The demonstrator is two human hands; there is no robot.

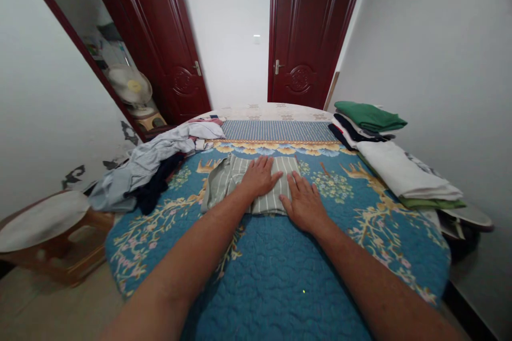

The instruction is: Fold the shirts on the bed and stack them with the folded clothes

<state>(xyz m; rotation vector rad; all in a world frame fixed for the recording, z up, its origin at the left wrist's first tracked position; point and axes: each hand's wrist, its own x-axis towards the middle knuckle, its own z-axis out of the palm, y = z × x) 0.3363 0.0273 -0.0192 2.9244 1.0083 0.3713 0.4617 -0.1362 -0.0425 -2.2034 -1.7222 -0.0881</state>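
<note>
1. A striped grey-green garment (226, 184) lies folded flat near the middle of the worktop (296, 111), on a blue quilted cover (256, 272) patterned with flowers and branches.
2. Its long axis runs left to right, crosswise to the person; the short sides face left and right.
3. The pale stripes run mostly near to far on the right part, across that long axis; toward the left end they slant and bend with the cloth.
4. The right end has a fairly straight edge, while the left end looks looser and puckered. Which garment end points which way, I cannot tell.
5. The left hand (261, 177) rests flat on the garment, right of its middle, palm down, thumb spread toward the right and fingers pointing away from the person. It grips nothing.
6. The right hand (304, 202) is spread at the garment's right edge, palm down, fingers pointing forward and somewhat left, thumb over the near right corner. It also grips nothing.
7. Left of the garment, well apart from it, a loose heap of clothes (168, 152) spills over the worktop's side.
8. On the right lie folded stacks, with a green cloth (368, 116) on the farther one and a white cloth (408, 173) nearer.
</note>
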